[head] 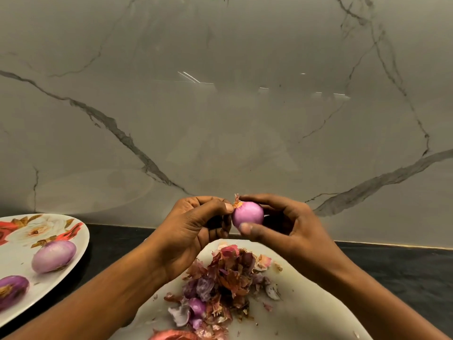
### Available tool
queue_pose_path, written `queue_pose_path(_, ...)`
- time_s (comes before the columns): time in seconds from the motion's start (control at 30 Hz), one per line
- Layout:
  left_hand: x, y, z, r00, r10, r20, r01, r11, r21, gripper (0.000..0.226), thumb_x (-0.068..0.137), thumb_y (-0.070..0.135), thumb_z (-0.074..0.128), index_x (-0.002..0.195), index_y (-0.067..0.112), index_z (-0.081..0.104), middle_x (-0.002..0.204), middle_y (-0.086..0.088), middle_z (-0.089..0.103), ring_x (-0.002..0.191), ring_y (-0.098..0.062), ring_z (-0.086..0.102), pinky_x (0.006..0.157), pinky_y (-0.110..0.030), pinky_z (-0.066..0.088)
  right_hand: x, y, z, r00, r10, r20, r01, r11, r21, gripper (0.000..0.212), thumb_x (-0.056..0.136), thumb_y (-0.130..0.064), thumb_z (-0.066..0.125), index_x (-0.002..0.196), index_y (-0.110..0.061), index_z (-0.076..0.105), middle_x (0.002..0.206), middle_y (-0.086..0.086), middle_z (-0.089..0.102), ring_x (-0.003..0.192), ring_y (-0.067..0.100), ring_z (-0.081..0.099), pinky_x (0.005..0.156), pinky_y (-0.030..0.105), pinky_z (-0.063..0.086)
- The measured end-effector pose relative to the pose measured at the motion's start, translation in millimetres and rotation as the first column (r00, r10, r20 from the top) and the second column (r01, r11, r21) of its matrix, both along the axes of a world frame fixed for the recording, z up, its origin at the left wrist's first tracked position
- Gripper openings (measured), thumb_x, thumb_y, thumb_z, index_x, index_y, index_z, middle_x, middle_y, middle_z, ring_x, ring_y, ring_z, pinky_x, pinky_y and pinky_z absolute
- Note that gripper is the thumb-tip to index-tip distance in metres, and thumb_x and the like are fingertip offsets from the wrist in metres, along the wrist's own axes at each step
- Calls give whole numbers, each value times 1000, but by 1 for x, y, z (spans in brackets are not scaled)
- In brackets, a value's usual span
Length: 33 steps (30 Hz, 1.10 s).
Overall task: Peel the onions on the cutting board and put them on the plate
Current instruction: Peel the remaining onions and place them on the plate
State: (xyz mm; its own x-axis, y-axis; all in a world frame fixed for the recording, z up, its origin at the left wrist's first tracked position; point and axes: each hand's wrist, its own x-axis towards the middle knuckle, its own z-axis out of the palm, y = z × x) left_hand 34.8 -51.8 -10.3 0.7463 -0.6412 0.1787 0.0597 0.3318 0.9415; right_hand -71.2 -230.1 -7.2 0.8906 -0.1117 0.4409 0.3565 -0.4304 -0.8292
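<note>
Just above the far edge of the white cutting board [306,312], a small round pink-purple onion [247,214] is held in the air between both hands, which are close together. The right hand [291,227] grips it, with the thumb across the near side and the fingers curled behind; the onion's surface is smooth, glossy and mostly bare. The left hand [193,227] pinches the dry orange-brown tuft [236,203] at the onion's upper left end. Beneath the hands, a heap of papery red, purple and brown onion peels [220,283] lies on the board, and a reddish-skinned onion [171,336] is cut off by the bottom edge. To the left, apart from the board, an oval white plate with a red and gold flower print [82,238] sits on the dark stone counter [404,273]. It holds two peeled purple onions, one pale [54,256] and one darker [12,289]. Behind stands a grey veined marble wall [220,106].
</note>
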Motion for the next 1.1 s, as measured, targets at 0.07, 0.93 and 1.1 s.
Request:
queue_pose_path(0.07,0,0,1,1000,16,2,-16,1000,2,14,73,18,75,81,9,81,96,-16,71,83,-24,60,65,-28,55,1,0,2,998,35,-48,-29,991,128,47,77,-21,85,123,-25,74,112,-1,78,103,21,76,85,29,62)
queue_pose_path(0.93,5,3,2,974,-185,-128,134,934,-331,12,74,14,75,84,11,69,77,-7,59,71,-19,62,61,-26,58,5,-10,8,967,256,-11,-180,708,683,55,75,0,73,130,-5,66,129,27,68,111,51,70,93,43,62)
queue_pose_path(1.1,8,8,5,985,-31,167,54,989,-135,12,68,20,78,72,11,72,70,-11,63,63,-18,57,57,-26,53,7,-14,4,984,172,-38,-120,812,571,49,73,-2,79,120,-14,73,125,17,72,111,44,72,93,43,63)
